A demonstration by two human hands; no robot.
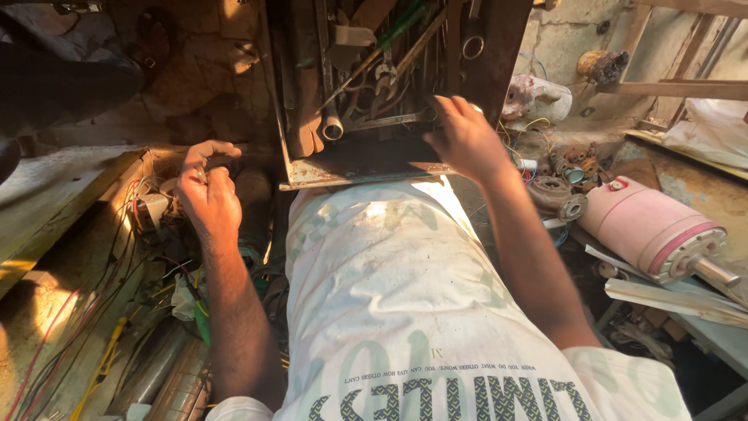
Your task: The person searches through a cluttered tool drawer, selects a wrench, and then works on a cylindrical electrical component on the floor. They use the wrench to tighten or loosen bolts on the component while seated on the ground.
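Toolbox [366,168] open, search half done: right hand [466,140] on spanner [389,121], not gripped; left hand [206,195] clenched on small metal part.

Toolbox [366,168] packed with spanners [393,121]; bare floor strip near front.

A rusty metal toolbox [366,160] is seen in the middle, far from the wearer, filled with spanners [393,121] and other tools. The right hand [466,139] is laid inside its right end, fingers spread over the tools, nothing visibly gripped. The left hand [206,191] is held to the left of the box, closed around a small metal piece that cannot be made out. Tangled wires [117,265] are spread at near left. A pink cylindrical motor [650,230] is lying at right.
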